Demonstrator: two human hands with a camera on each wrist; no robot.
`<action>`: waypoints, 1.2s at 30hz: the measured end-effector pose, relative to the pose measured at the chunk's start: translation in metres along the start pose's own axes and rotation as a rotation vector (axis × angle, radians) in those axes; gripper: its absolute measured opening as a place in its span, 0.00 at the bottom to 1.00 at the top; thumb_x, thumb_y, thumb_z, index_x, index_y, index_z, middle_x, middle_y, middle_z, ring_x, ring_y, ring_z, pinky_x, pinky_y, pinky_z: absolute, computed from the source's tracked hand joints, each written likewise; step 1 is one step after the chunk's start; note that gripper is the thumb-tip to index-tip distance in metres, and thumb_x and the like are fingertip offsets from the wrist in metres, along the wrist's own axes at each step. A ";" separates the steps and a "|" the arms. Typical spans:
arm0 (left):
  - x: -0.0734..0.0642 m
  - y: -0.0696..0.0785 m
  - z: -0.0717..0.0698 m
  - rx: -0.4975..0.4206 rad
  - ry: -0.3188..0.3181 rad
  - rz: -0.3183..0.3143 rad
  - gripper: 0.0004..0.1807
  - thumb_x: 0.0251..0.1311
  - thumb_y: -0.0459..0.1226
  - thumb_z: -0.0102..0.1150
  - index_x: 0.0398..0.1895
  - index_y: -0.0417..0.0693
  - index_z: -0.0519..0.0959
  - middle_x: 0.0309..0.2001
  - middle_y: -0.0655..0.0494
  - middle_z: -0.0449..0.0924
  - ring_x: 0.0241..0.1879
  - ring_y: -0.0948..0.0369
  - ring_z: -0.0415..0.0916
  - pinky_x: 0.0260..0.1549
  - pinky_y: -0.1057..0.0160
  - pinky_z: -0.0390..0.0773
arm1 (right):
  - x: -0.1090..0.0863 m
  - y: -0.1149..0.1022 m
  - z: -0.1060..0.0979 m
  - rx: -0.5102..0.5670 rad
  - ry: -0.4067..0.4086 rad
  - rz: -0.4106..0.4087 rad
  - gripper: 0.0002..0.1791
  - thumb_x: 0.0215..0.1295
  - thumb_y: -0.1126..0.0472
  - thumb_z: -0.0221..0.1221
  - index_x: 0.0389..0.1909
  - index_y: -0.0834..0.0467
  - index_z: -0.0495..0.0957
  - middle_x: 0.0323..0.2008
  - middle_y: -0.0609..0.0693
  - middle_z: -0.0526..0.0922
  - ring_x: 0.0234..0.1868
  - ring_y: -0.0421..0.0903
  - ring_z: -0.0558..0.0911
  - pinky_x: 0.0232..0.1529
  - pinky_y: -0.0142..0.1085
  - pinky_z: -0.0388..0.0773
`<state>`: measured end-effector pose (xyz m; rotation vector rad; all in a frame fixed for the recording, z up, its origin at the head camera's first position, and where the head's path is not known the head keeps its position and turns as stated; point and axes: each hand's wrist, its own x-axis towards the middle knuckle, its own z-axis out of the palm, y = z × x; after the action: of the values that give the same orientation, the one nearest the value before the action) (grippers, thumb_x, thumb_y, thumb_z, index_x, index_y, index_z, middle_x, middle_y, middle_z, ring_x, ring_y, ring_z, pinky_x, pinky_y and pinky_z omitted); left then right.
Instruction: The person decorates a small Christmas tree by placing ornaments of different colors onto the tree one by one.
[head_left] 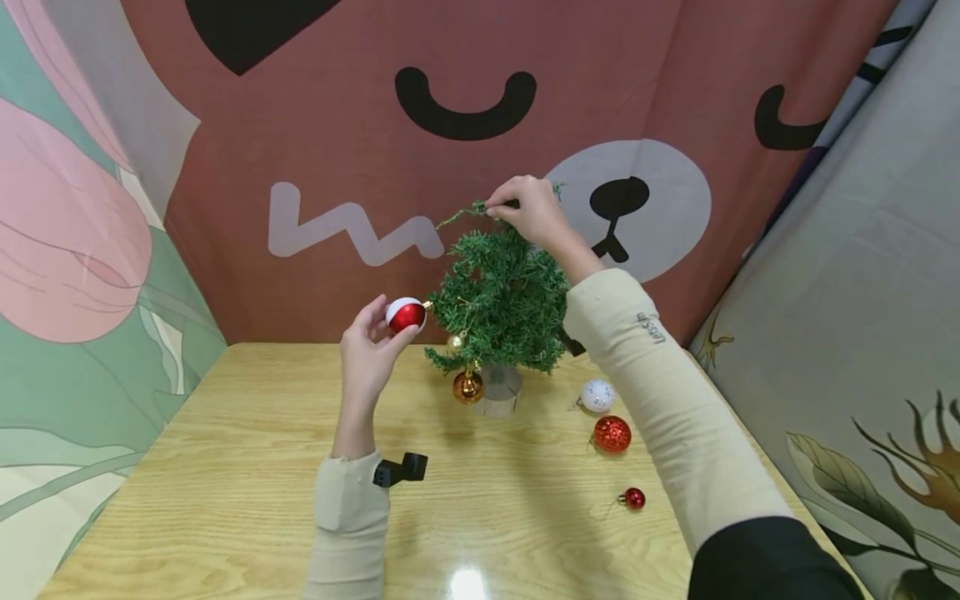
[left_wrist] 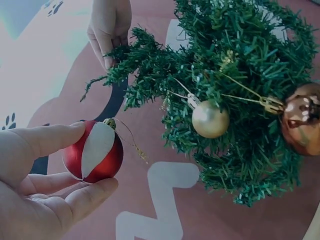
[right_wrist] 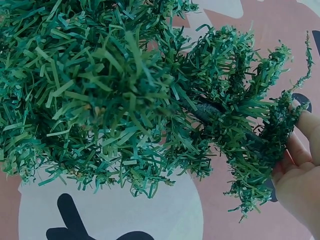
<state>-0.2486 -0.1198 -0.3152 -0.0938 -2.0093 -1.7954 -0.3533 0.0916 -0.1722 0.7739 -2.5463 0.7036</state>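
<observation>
My left hand (head_left: 366, 354) holds a red-and-white Christmas ball (head_left: 407, 316) between thumb and fingers, just left of a small artificial Christmas tree (head_left: 504, 292). In the left wrist view, a gold thread loop (left_wrist: 134, 137) dangles from the ball's cap. Up at the treetop, my right hand (head_left: 534, 212) pinches a green branch (right_wrist: 272, 135), whose thin tip sticks out to the left. A small gold ball (left_wrist: 210, 119) and a larger copper-coloured ball (head_left: 468, 387) hang low on the tree's left side.
The tree stands on a pale round base (head_left: 498, 393) on a wooden table (head_left: 247, 467). Right of it lie a white ball (head_left: 597, 396), a glittery red ball (head_left: 612, 434) and a small red ball (head_left: 633, 499). A printed curtain (head_left: 337, 125) hangs close behind.
</observation>
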 end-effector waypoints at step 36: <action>0.021 0.024 0.017 -0.086 0.014 0.053 0.26 0.47 0.32 0.66 0.52 0.34 0.72 0.42 0.43 0.76 0.39 0.59 0.73 0.39 0.67 0.75 | 0.001 0.006 0.002 0.053 0.033 -0.018 0.11 0.60 0.61 0.56 0.39 0.63 0.81 0.41 0.55 0.78 0.41 0.48 0.75 0.41 0.38 0.71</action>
<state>-0.2641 -0.1048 -0.2861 -0.1583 -1.9022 -1.8436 -0.3580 0.0946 -0.1760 0.7955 -2.4971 0.7748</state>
